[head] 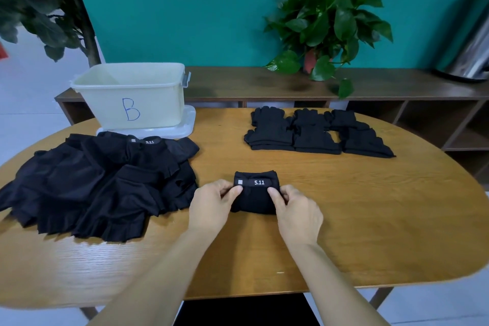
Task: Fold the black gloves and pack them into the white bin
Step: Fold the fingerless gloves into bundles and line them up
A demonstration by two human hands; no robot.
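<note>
Head view: folded glove (254, 193) lies centre tabletop (344, 206), long axis running away from the person; left hand (211, 205) and right hand (296, 210) each pinch a near corner by its band. White bin (132, 98) sits far left, nearer the left hand; unfolded pile (100, 182) just before it.

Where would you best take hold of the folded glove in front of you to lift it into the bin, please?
Probably by its two short sides, from above. The folded glove lies flat as a compact bundle; the left hand and right hand already pinch it near the labelled cuff, so squeezing both sides should keep the fold closed.
</note>
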